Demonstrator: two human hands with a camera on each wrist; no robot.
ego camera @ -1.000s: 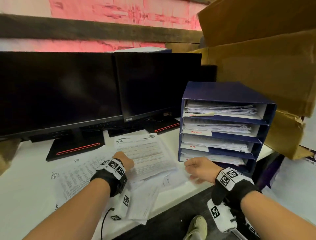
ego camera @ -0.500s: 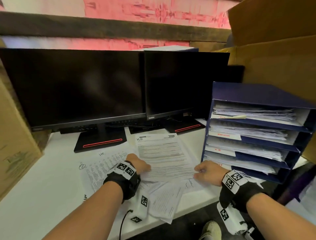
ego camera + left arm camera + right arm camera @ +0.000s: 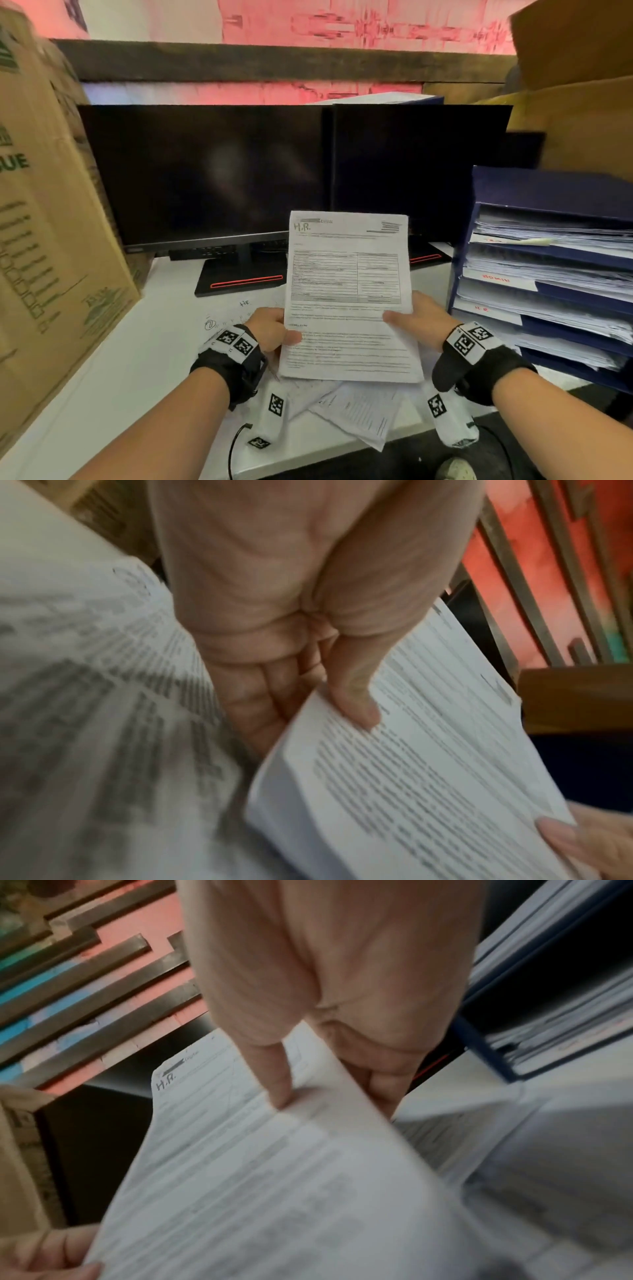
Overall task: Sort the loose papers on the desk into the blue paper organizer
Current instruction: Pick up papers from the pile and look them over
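A white desk (image 3: 113,370) carries the scene, with a printed cardboard box (image 3: 51,240) standing well to the left of the grip and a second cardboard box (image 3: 575,113) behind and to the right of it. Two dark monitors (image 3: 205,171) stand side by side directly beyond the grip, their bases marked with red stripes. The blue paper organizer (image 3: 507,192) stands just to the right of the grip; its stacked trays are filled with sheets and carry handwritten red labels, the third from the top reading "H.R". The held paper (image 3: 347,298), a printed form marked "H.R." at its top left corner, is raised nearly upright above the desk between the two hands, apart from the organizer. Loose papers (image 3: 359,411) lie fanned on the desk beneath and in front of the grip, some overhanging the near edge. The left hand (image 3: 270,329) pinches the left edge of the held paper, thumb on the printed face and fingers curled behind. The right hand (image 3: 421,318) pinches the right edge in the same manner, thumb in front, fingers behind. Both wrists wear black bands bearing square coded markers.
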